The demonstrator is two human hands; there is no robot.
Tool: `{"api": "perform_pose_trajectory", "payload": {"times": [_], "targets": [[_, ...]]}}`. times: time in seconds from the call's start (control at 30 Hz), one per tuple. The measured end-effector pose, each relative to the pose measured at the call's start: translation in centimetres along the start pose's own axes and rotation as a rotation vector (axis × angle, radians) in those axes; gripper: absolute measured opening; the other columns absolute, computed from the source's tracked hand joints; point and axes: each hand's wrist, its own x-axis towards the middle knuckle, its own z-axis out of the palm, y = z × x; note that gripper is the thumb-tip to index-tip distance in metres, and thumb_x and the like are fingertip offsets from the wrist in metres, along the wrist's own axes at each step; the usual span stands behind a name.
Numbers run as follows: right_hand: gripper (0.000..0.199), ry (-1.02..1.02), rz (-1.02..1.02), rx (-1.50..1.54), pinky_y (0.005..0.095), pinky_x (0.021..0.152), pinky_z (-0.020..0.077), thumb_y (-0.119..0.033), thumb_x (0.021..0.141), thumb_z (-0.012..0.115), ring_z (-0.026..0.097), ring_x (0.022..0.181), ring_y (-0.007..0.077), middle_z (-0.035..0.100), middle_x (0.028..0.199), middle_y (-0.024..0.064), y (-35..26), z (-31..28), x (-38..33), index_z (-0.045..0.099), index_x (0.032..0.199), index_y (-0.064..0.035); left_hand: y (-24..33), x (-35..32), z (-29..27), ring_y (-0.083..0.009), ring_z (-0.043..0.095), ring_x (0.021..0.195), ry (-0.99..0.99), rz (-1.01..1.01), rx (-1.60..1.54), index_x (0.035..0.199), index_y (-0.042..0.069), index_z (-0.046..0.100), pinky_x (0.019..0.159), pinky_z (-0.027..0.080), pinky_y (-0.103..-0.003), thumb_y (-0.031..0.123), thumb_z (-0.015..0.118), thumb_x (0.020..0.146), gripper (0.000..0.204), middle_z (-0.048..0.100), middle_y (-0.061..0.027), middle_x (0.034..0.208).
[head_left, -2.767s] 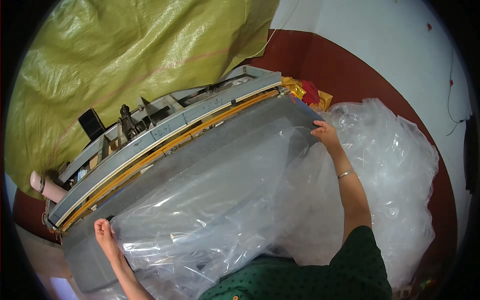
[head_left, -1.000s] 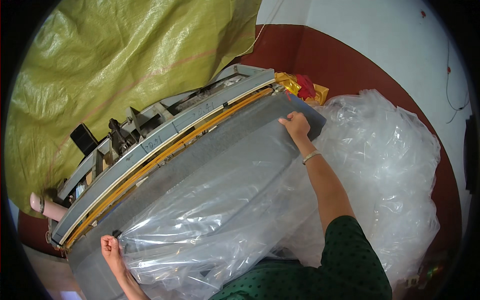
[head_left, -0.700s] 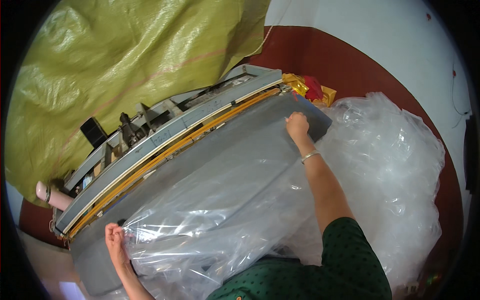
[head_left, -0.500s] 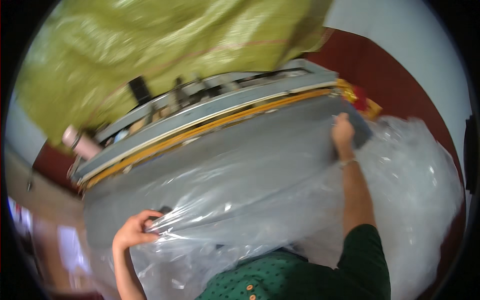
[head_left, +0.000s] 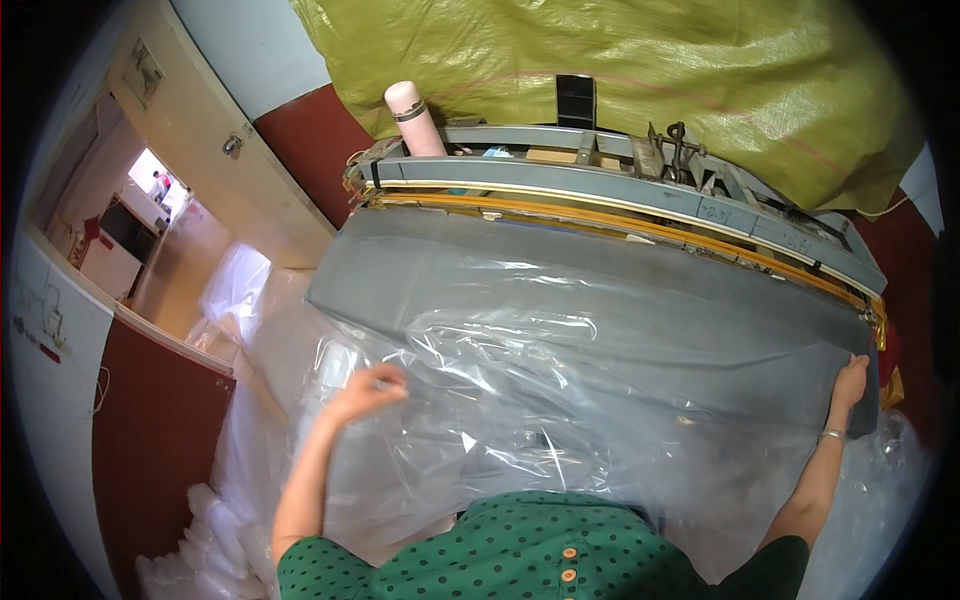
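Observation:
A clear plastic film lies in loose, shiny folds over the front of a long grey surface and down around me. My right hand is closed at the right end of the grey surface, pinching the film, whose crease lines run toward it. Over the film, near the left front corner of the grey surface, hovers my left hand. Its fingers are loosely curled, the thumb a little apart, and nothing shows between them.
Behind the grey surface runs a long grey metal frame with an orange strip. A pink bottle, a dark rectangular object and metal clamps stand along it. A yellow-green sheet hangs behind. At left is an open door.
My view has swung left, bringing the doorway in. My left hand has let go of the film it was pulling taut, and the film there now lies slack. My right hand stays at the right end.

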Motion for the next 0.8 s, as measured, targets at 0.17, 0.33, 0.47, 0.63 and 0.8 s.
{"api": "perform_pose_trajectory", "payload": {"times": [0.17, 0.33, 0.47, 0.63, 0.8], "targets": [[0.027, 0.006, -0.049, 0.050, 0.0490, 0.068, 0.0433, -0.030, 0.092, 0.041, 0.056, 0.085, 0.0415, 0.061, 0.088, 0.0212, -0.4, -0.5, 0.1, 0.050, 0.095, -0.0044, -0.8, 2.3, 17.3, -0.0271, 0.045, 0.118, -0.061, 0.205, -0.279, 0.129, 0.006, 0.041, 0.099, 0.034, -0.034, 0.034, 0.064, 0.079, 0.062, 0.048, -0.0164, 0.127], [0.030, -0.032, -0.013, -0.069, 0.0491, 0.068, 0.0442, -0.033, 0.092, 0.041, 0.057, 0.085, 0.0413, 0.061, 0.088, 0.0208, 0.0, -0.8, 0.1, 0.053, 0.095, -0.0055, 3.5, 0.1, 16.3, -0.0145, 0.056, 0.090, -0.116, 0.113, -0.495, 0.110, 0.005, 0.054, 0.082, 0.044, -0.028, 0.023, 0.056, 0.087, 0.030, 0.062, -0.0037, 0.097], [0.030, -0.032, -0.038, -0.072, 0.0498, 0.067, 0.0436, -0.033, 0.093, 0.040, 0.057, 0.084, 0.0414, 0.061, 0.089, 0.0205, 2.6, -0.4, 0.9, 0.052, 0.095, -0.0053, -2.4, 2.0, 0.7, -0.0140, 0.047, 0.073, 0.860, -0.047, -0.086, 0.090, 0.004, 0.055, 0.066, 0.042, -0.028, 0.013, 0.054, 0.085, 0.011, 0.052, -0.0026, 0.081], [0.031, -0.069, -0.105, 0.048, 0.0496, 0.068, 0.0429, -0.033, 0.093, 0.038, 0.056, 0.086, 0.0411, 0.060, 0.091, 0.0205, 0.4, 2.0, 1.0, 0.050, 0.096, -0.0043, -6.7, -2.5, -25.1, -0.0175, 0.056, 0.085, 1.199, 0.025, 0.350, 0.084, 0.001, 0.055, 0.073, 0.043, -0.032, 0.008, 0.056, 0.078, 0.010, 0.059, -0.0097, 0.085], [0.032, 0.045, -0.005, 0.079, 0.0467, 0.073, 0.0434, -0.033, 0.094, 0.037, 0.055, 0.094, 0.0393, 0.060, 0.100, 0.0192, 3.7, 0.5, 1.1, 0.050, 0.098, -0.0038, 13.5, 4.1, -20.7, -0.0304, 0.047, 0.109, 1.507, 0.604, 0.908, 0.105, 0.007, 0.053, 0.094, 0.034, -0.041, -0.002, 0.054, 0.071, 0.035, 0.056, -0.0102, 0.105]]}}
